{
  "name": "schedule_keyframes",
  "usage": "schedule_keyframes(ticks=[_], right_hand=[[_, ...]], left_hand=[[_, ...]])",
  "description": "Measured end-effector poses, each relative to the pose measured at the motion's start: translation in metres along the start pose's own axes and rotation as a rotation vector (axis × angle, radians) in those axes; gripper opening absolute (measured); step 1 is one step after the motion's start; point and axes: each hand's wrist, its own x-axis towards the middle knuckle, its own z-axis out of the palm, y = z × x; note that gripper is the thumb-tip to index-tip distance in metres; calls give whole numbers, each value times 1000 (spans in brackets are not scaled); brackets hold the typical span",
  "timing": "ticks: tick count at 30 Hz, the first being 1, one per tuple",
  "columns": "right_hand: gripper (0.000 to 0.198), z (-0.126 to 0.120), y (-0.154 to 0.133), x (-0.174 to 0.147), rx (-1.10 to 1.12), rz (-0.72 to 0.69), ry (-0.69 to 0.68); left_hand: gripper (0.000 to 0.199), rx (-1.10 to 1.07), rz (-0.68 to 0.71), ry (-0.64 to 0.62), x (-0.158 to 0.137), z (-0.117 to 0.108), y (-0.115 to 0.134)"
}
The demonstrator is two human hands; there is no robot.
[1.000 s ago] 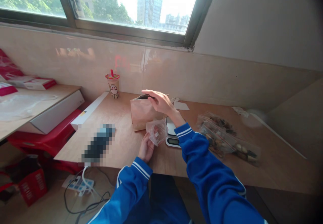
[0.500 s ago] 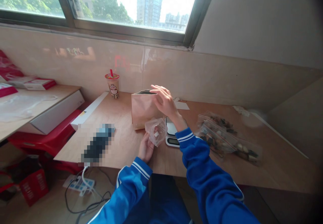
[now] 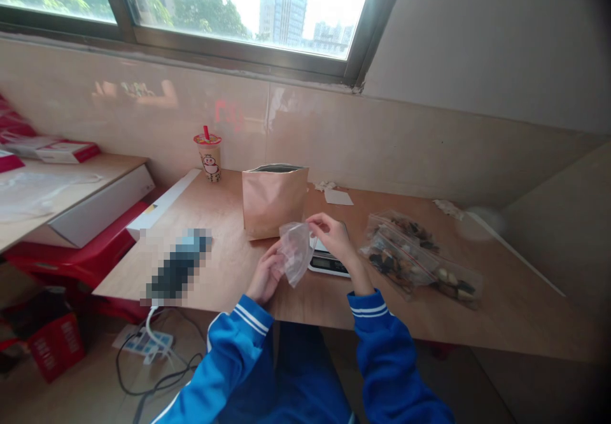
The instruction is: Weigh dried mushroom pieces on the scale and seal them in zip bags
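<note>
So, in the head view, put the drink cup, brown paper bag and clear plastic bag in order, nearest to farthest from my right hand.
From your right hand:
1. Clear plastic bag, at its fingertips.
2. Brown paper bag, upright, ahead and left.
3. Drink cup, farther left, near the wall.

The left hand [image 3: 266,274] grips the left side of a small clear bag [image 3: 294,257] over the near part of the table [image 3: 229,261], and the right hand [image 3: 334,238] pinches its upper right edge. Beneath the right hand, partly hidden, sits a white scale [image 3: 329,265]. Just beyond the clear bag, a brown paper bag [image 3: 274,202] stands upright, mouth open. To the right lie filled zip bags [image 3: 398,261]. At the far left stands a cup [image 3: 210,162] with a red straw [image 3: 206,132]; nearer, a pixelated dark object [image 3: 176,268].
</note>
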Motion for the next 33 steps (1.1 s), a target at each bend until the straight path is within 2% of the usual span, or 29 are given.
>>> schedule_keyframes(ticks=[3,6,8,11,13,15,18,21,24,27,29,31,33], right_hand=[[27,1,9,3,152,53,196],[38,17,12,-9,291,206,255],[44,36,7,-25,411,386,187],[52,63,-4,-52,583,573,-46],[54,71,-8,-66,673,594,-189],[49,71,-8,-74,722,595,-263],[44,60,-3,-82,744,621,-292],[49,50,1,-87,730,635,-324],[53,43,7,-91,577,587,-249],[47,24,18,-90,211,446,3],[40,0,29,-87,-134,281,214],[34,-34,45,-85,-499,126,415],[36,-70,65,-85,-791,116,594]], left_hand=[[47,153,-21,-19,-12,-12,8],[46,193,13,62,-25,-22,14],[47,168,59,111,-32,-24,16],[50,175,94,138,-38,-21,18],[52,213,112,187,-39,-19,21],[58,258,123,245,-39,-20,28],[65,324,123,264,-40,-20,39],[58,425,132,243,-42,-20,44],[46,619,184,229,-41,-21,38],[44,920,343,352,-38,-28,31],[49,1173,472,438,-39,-34,35],[54,1429,556,500,-44,-40,50],[57,1664,550,635,-51,-50,73]])
